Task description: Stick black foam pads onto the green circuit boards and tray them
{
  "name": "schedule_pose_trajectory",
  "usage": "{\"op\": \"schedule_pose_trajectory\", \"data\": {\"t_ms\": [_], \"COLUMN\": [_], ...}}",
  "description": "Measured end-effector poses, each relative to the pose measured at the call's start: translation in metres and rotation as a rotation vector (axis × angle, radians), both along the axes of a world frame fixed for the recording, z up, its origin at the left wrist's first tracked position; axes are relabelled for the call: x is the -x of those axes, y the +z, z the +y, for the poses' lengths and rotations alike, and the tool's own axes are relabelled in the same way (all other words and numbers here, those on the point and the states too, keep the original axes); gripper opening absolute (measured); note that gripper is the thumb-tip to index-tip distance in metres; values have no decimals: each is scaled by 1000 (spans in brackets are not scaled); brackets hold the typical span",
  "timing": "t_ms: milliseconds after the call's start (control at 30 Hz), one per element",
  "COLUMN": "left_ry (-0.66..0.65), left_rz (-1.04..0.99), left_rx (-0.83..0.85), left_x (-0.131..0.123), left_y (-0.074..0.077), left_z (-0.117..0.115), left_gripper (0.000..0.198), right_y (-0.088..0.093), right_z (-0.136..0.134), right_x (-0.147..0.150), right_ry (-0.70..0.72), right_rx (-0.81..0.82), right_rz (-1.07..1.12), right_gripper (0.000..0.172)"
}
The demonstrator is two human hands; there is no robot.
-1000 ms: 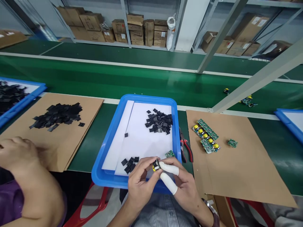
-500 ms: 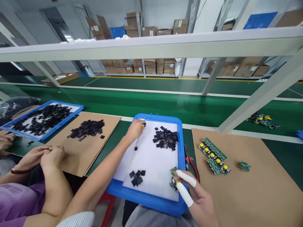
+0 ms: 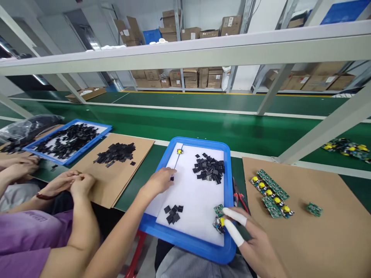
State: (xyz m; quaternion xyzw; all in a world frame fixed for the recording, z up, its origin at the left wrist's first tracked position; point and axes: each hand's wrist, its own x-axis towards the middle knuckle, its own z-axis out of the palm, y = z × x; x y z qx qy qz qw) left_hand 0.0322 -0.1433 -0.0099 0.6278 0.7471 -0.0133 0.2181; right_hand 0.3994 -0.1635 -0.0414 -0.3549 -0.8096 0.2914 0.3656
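A blue tray (image 3: 150,224) lined with white paper lies in front of me. My left hand (image 3: 158,180) rests over its left side, fingers curled by a single black square piece (image 3: 172,178). A small yellow-topped part (image 3: 179,151) sits alone at the tray's far left corner. My right hand (image 3: 246,235), with white finger cots on two fingers, pinches a small green circuit board with a yellow part (image 3: 218,222) at the tray's near right corner. A pile of black pieces (image 3: 210,170) lies at the far right of the tray, a smaller cluster (image 3: 173,213) near the front.
Red-handled cutters (image 3: 239,195) lie right of the tray. A row of green boards with yellow parts (image 3: 271,193) and one loose board (image 3: 314,209) sit on cardboard to the right. To the left, another person's hands (image 3: 69,183) rest by black pieces on cardboard (image 3: 116,153) and another blue tray (image 3: 68,139).
My left hand left the yellow-topped part at the tray's far corner and drew back to the single black piece. My right hand stayed on the board at the near corner.
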Motion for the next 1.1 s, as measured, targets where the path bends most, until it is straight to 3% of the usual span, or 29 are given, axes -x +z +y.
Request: {"op": "schedule_pose_trajectory", "data": {"t_ms": [100,167,300,400,500,567,633,733,800,867,1000,1033,1100], "left_ry": [31,63,154,246,296,277,200,-22,-187,-318,-392,-399,-418], "left_rz": [-61,-150,-592,-947,-1062,-1068,-950,-652,-561,-494,-371,-373,-388], "left_rx": [-97,-191,-366,-399,-363,-307,-300,-376,-367,-317,-335,-369,-444], "left_x": [1,-3,-42,-86,-113,-118,-117,-120,-132,-148,-167,-166,-157], "left_y": [-16,-16,2,18,24,22,17,9,3,-5,-24,-26,-26], "left_z": [-10,-15,-35,-54,-67,-70,-72,-75,-75,-75,-72,-71,-68], "left_gripper": [41,32,17,33,36,40,40,26,17,19,15,13,17], "right_y": [0,1,9,14,20,24,26,23,15,7,0,1,4], "right_z": [6,10,17,20,22,24,26,26,24,23,26,28,35], "right_x": [29,46,71,80,77,69,57,34,19,8,2,4,8], "right_ry": [209,295,247,240,260,241,150,-81,-153,-177,-99,-38,45], "right_rx": [87,104,104,166,255,399,537,594,587,455,-321,-442,-533], "right_rz": [28,31,104,295,389,429,495,561,542,433,-41,-132,-222], "right_gripper": [46,47,45,49,36,24,13,19,22,21,22,16,13]}}
